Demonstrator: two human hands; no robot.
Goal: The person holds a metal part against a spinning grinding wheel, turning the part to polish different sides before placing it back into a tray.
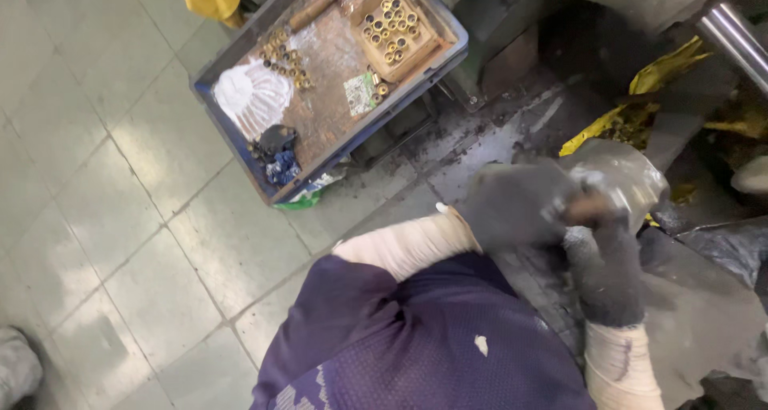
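Both my hands wear dark grey work gloves and pale cream sleeves. My left hand [512, 204] wraps around the near side of a shiny grey metal part [628, 174] at the right of the view. My right hand [604, 254] comes up from below and grips the same part near its lower edge. The image is blurred around the fingers, so the exact hold is unclear. My dark blue shirt [424, 346] fills the bottom middle.
A blue crate [240, 142] on the tiled floor holds a rusty board, several small brass rings, a wooden tray of rings, white powder and a dark rag. A chrome rod [732, 34] and dark machine parts with yellow scraps lie at the upper right.
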